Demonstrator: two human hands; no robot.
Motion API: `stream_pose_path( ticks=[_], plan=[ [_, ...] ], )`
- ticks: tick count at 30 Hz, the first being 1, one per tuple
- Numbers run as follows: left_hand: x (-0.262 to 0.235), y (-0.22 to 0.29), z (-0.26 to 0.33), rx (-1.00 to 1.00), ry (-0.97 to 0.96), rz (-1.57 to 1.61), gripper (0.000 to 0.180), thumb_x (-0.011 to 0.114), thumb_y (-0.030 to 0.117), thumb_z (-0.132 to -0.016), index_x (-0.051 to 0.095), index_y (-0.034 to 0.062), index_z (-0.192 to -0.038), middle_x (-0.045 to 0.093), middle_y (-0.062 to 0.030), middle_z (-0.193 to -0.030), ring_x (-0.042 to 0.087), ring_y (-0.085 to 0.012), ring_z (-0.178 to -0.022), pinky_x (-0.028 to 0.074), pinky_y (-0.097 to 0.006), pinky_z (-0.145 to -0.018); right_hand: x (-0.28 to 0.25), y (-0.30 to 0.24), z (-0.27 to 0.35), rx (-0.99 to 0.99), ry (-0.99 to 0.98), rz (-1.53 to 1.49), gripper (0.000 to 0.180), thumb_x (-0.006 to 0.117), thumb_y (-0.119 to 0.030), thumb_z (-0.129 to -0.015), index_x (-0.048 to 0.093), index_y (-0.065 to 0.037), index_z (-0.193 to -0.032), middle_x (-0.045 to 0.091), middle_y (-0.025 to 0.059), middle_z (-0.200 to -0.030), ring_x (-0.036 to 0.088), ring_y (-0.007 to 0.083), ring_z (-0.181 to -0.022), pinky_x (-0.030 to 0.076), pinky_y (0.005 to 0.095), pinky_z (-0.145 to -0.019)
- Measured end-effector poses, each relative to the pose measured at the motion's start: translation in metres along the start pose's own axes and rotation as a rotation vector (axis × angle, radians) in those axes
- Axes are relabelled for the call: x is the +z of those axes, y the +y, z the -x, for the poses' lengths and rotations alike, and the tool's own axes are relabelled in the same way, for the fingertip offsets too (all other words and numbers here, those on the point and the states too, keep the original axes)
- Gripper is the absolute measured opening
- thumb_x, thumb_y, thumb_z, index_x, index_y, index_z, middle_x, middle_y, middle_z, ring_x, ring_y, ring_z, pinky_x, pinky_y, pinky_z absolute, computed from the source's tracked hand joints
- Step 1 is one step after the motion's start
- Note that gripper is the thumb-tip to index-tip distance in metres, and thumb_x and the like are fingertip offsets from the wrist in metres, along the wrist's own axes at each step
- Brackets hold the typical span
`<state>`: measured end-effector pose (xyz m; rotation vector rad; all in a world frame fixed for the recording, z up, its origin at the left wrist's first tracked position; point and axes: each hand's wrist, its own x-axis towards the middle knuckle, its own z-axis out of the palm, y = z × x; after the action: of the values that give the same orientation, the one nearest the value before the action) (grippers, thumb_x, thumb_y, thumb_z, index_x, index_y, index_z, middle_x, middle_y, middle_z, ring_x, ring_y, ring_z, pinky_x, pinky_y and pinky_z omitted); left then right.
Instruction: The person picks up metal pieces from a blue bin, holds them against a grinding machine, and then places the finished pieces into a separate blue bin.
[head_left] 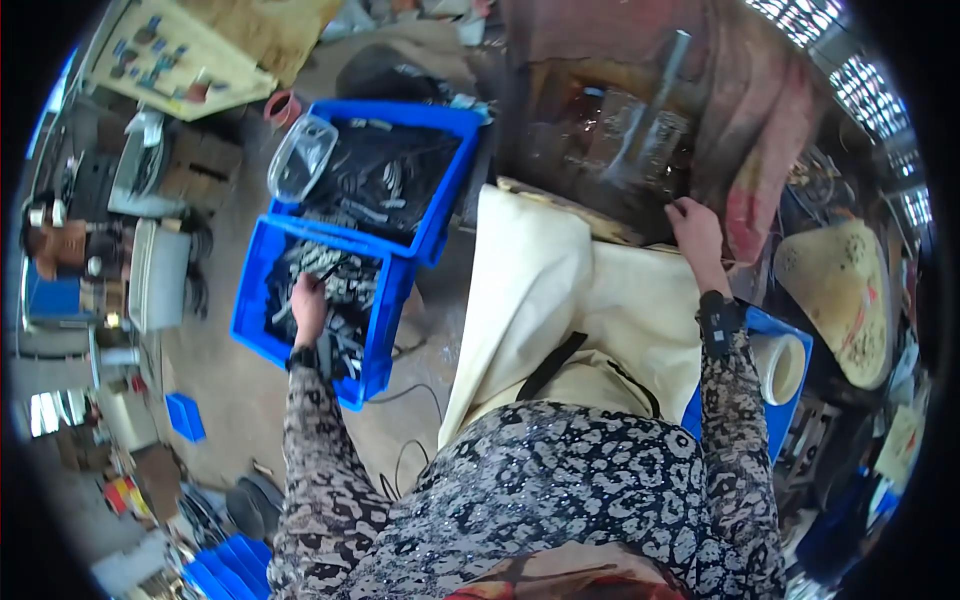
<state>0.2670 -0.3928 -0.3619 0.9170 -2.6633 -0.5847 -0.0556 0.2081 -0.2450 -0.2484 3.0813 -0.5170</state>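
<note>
My left hand [309, 303] is over the nearer blue bin [378, 318], which is filled with small grey metal pieces [347, 268]. Its fingers are closed, with a dark sliver showing by the fingertips that is too small to name. At the near edge of a dark, wet work surface [560, 130], my right hand [697, 235] has its fingers pinched together. What they hold, if anything, is hidden. A pale metal rod or pipe [660, 85] slants over that wet surface. Cream apron cloth [530, 270] spreads from my waist up to the surface's edge.
Behind the nearer bin, another blue bin [465, 150] holds dark lining and several grey pieces, with a clear plastic tub [303, 157] at its left side. Reddish cloth [770, 130] drapes beside the work surface. At right are a white round container [780, 368] and a cream stool seat [835, 290].
</note>
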Motion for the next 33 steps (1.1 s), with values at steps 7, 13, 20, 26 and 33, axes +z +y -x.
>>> stream_pose_path(
  ticks=[7,13,20,26,33],
  plan=[
    [-0.036,0.106,-0.022,-0.198,0.063,0.735,0.010,0.056,0.009,-0.089,0.051,0.0064,-0.097,0.062,-0.0066,-0.077,0.055,-0.0127,-0.059,0.043,-0.025,-0.051,-0.002,0.014,-0.004,-0.011,0.098,0.019,0.027,0.057,-0.029,-0.090,0.064,-0.004,-0.087,0.065,0.0211,-0.082,0.062,0.0414,-0.080,0.050,0.0508,-0.068],
    [-0.033,0.245,-0.040,0.038,-0.102,1.089,0.045,0.045,0.002,-0.092,0.045,0.0113,-0.135,0.064,-0.0073,-0.090,0.048,-0.0069,-0.052,0.039,-0.020,-0.045,0.008,0.008,0.014,0.013,0.092,-0.024,0.024,0.058,-0.027,-0.087,0.063,-0.004,-0.082,0.063,0.0197,-0.074,0.064,0.0392,-0.072,0.052,0.0496,-0.064],
    [0.039,0.420,-0.031,0.655,-0.307,0.782,0.038,0.047,-0.006,-0.081,0.066,0.0073,-0.111,0.066,-0.0113,-0.100,0.062,-0.0177,-0.071,0.051,-0.028,-0.062,-0.011,-0.002,0.027,0.010,0.106,-0.035,0.024,0.058,-0.028,-0.087,0.065,-0.005,-0.083,0.066,0.0177,-0.078,0.065,0.0379,-0.076,0.053,0.0492,-0.068],
    [0.103,0.465,-0.037,0.917,-0.239,0.413,0.042,0.051,-0.006,-0.074,0.067,0.0078,-0.110,0.066,-0.0169,-0.106,0.065,-0.0294,-0.084,0.053,-0.037,-0.076,-0.009,-0.006,0.017,0.015,0.106,-0.029,0.023,0.058,-0.027,-0.087,0.066,-0.005,-0.083,0.066,0.0168,-0.078,0.065,0.0373,-0.076,0.053,0.0490,-0.068],
    [0.121,0.467,-0.033,0.742,-0.309,0.261,0.043,0.054,-0.005,-0.073,0.067,0.0088,-0.111,0.063,-0.0177,-0.105,0.062,-0.0348,-0.095,0.051,-0.041,-0.082,-0.009,0.006,0.018,0.030,0.096,-0.029,0.024,0.058,-0.027,-0.087,0.066,-0.005,-0.084,0.066,0.0170,-0.079,0.065,0.0370,-0.077,0.053,0.0484,-0.069]
  ],
)
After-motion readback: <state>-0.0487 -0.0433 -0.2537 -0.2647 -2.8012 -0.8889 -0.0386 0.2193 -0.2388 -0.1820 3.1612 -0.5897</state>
